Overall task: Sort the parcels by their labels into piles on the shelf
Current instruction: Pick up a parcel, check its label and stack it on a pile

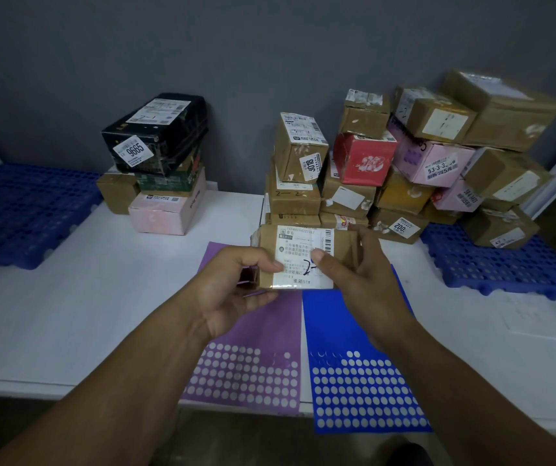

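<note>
Holding the parcel [298,245] label-up over the white shelf [68,297]: left hand [236,280] and right hand [357,274] each pinched one end. Judged light, stiff cardboard; glossy tape possibly slick. The opposite short ends looked the safest hold.

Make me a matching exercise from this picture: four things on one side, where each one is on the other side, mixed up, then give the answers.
Things
1. black box
2. red box
3. brown parcel
4. purple sheet

Places
A. held between the left hand and the right hand
B. flat on the white table, left of the blue sheet
C. on top of the left pile
D. in the right heap, left of the pink box

Pairs: 1-C, 2-D, 3-A, 4-B
</note>
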